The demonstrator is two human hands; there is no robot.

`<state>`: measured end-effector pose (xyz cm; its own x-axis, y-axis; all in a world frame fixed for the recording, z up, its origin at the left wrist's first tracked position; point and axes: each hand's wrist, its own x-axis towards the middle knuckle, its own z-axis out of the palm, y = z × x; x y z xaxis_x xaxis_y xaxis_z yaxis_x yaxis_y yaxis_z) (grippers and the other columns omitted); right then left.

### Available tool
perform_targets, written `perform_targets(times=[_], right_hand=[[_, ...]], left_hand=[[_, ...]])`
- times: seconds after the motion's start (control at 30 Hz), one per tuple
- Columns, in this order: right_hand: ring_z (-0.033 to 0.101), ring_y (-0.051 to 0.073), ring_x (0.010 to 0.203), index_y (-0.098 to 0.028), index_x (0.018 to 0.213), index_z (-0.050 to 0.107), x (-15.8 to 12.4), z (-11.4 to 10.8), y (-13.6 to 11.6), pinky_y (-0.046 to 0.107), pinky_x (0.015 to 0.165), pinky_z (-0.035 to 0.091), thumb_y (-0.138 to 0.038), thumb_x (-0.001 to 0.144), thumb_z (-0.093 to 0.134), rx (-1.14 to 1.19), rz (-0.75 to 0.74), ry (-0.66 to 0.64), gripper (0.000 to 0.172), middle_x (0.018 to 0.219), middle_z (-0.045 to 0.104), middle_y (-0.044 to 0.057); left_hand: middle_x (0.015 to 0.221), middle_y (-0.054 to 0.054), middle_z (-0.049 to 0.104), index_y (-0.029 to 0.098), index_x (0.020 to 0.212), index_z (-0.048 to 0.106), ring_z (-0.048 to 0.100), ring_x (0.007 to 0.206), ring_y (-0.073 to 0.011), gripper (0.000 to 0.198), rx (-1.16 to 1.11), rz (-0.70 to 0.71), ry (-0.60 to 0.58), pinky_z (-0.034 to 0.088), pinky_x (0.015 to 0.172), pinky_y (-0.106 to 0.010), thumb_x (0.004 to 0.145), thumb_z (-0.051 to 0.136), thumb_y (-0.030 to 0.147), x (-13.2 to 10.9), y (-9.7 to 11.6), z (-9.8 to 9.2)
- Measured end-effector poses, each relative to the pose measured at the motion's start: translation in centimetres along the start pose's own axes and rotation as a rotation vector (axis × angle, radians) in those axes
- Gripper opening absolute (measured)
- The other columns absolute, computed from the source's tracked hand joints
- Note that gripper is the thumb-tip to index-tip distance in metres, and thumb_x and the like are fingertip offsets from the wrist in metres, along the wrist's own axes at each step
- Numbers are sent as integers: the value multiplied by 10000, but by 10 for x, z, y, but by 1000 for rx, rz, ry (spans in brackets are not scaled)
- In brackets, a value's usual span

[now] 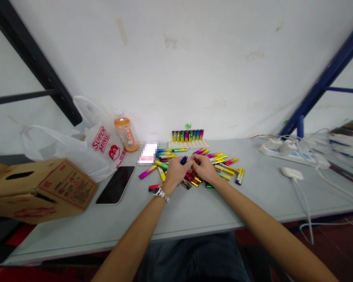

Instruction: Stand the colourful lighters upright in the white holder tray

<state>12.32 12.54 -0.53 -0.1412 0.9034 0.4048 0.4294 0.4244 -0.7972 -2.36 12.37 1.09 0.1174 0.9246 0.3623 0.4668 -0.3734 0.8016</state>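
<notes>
My left hand (176,170) is closed around a dark blue lighter (184,159), whose end sticks out between thumb and fingers. Close beside it, my right hand (205,168) has its fingers pinched together; what they hold, if anything, is hidden. Beneath and around both hands lies a loose pile of shiny multicoloured lighters, among them a pink-and-yellow lighter (148,172) on the left and a gold lighter (240,176) on the right. Behind the pile, a white holed rack (188,145) carries a row of upright lighters (190,136).
A black-screened phone (116,185), a cardboard box (66,188), a white plastic bag (98,145) and an orange drink bottle (126,133) stand or lie left. On the right are a power strip (308,158) and a white charger (292,173) with cables. The wall closes off the back.
</notes>
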Motion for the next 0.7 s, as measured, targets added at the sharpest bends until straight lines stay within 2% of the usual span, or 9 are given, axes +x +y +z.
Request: perform_targets(times=[0.13,0.43,0.57,0.7], right_hand=[[495,142,586,-178,723,597,0,0,-1,253,568,353,-306,842,517,3,4,-7,193,599,551,-16],[421,127,562,-196,635,475,0,1,1,254,541,311,-358,861,497,11,-8,11,278,566,464,-30],[428,125,569,-187,645,497,0,2,1,250,550,316,-345,862,494,13,-20,9,269,574,481,-28],[447,122,574,-175,658,539,0,1,-1,246,568,335,-330,867,498,8,-31,12,263,581,509,-26]], left_hand=[[489,47,387,191,517,422,341,503,-101,388,8,0,1,219,504,-257,806,538,422,-1,4,0],[513,39,363,191,528,384,337,521,-103,520,12,37,-9,222,519,-266,864,508,569,-7,8,-3],[517,40,373,193,533,379,344,524,-103,519,28,38,6,214,521,-267,863,502,574,-6,5,-2],[505,34,401,198,528,400,365,510,-112,485,97,-19,39,217,525,-273,871,474,532,-2,2,1]])
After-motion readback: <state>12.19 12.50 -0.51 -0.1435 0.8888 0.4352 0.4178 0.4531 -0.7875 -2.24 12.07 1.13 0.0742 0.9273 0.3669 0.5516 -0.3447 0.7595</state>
